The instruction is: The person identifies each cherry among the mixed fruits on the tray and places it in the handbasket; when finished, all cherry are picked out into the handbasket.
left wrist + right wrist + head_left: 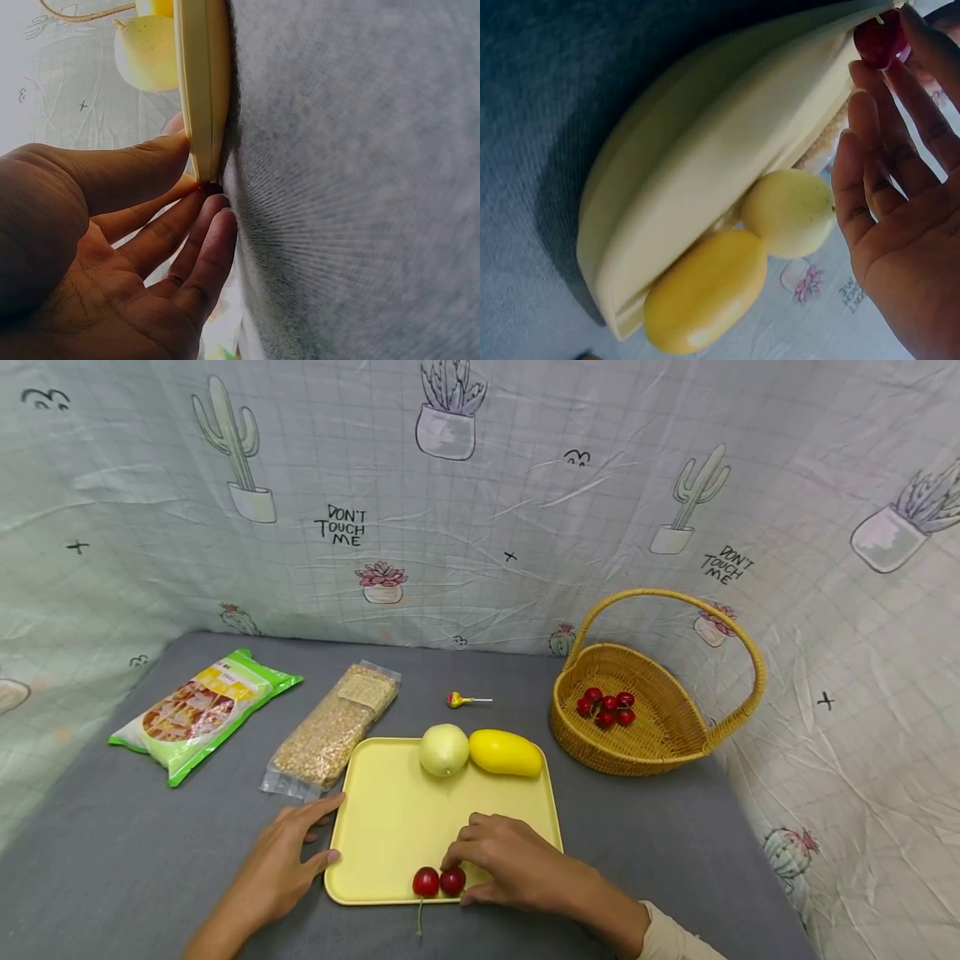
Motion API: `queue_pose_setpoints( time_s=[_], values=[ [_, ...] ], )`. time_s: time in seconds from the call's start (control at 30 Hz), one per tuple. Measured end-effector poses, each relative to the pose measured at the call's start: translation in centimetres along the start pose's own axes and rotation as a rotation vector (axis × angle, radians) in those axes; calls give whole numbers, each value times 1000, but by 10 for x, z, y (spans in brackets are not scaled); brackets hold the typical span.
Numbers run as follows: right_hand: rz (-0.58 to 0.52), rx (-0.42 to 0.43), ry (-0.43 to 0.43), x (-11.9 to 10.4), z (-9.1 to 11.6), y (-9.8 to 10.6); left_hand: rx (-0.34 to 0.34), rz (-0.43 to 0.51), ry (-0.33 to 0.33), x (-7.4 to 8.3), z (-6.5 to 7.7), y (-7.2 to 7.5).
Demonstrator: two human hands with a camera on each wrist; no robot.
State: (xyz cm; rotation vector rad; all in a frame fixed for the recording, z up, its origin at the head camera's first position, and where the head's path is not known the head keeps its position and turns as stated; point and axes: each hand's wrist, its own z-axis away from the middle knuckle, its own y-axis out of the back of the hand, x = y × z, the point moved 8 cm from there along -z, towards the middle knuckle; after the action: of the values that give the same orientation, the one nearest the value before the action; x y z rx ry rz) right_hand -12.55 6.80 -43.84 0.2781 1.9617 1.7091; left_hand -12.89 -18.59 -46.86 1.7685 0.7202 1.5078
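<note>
A pale yellow tray (382,827) lies in front of me. My left hand (281,860) rests at its left side, thumb and fingers spread along the rim; in the left wrist view the thumb (142,169) touches the tray. Two dark red cherries sit side by side at the tray's front edge. The left cherry (425,882) has its stem hanging over the rim. My right hand (517,864) pinches the right cherry (453,882) between thumb and fingers. A round pale pear (444,750) and a yellow mango (506,752) lie along the tray's back edge.
A wicker basket (645,764) with a tall handle and several cherries (606,707) stands at the right. Behind the tray lies a lollipop (457,699). Toward the left are a clear bag of grains (322,739) and a green-and-white food bag (202,710).
</note>
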Motion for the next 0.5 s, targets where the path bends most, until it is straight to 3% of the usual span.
queue_pose_setpoints(
  time_s=[0.27,0.5],
  values=[
    [28,53,11,0,-1,1,-9,6,7,1,-1,0],
    [-53,125,-29,10,5,17,-12,6,16,0,0,-1]
  ],
)
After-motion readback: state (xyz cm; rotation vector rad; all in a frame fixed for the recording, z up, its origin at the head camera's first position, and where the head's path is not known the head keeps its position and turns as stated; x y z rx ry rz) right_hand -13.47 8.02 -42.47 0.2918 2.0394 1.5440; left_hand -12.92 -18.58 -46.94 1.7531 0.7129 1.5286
